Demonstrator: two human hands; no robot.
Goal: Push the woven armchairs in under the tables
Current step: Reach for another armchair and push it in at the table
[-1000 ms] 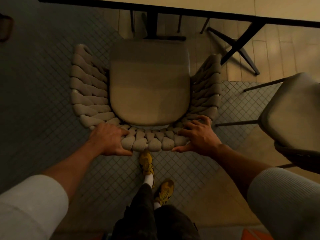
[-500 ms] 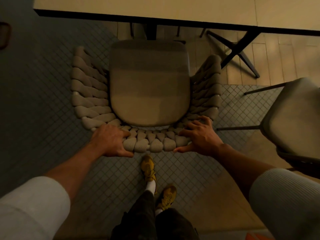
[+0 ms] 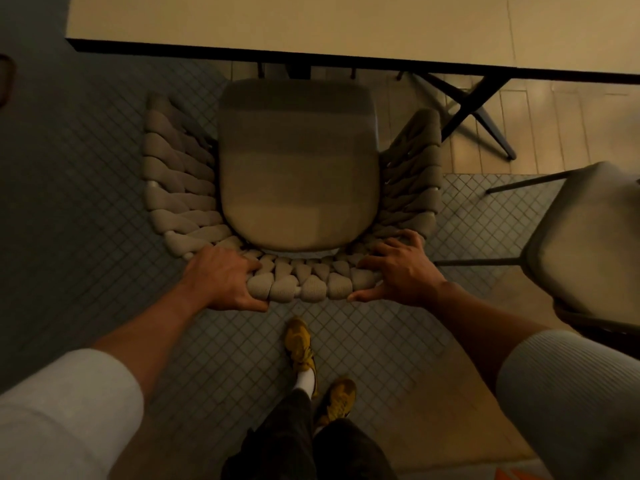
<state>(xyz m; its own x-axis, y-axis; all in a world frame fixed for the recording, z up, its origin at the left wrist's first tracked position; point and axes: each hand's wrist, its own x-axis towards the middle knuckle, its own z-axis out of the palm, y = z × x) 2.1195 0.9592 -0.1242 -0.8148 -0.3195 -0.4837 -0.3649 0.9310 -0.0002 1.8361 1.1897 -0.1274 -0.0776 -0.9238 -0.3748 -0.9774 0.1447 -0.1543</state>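
Both hands grip the chair [image 3: 298, 174] by its woven back: left hand [image 3: 221, 277] and right hand [image 3: 398, 268] have fingers curled closed over the top rail. The seat's front edge sits just at the table [image 3: 311, 19] edge. Risk: the arms may catch the tabletop, or the chair's front legs may hit the table leg [image 3: 467, 98].

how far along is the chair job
Done: nothing looks finished. In hand: both hands, left and right, grip the back of the woven armchair, its seat front just at the table edge. Left: pushing it under, then the second chair on the right, clear of the table.
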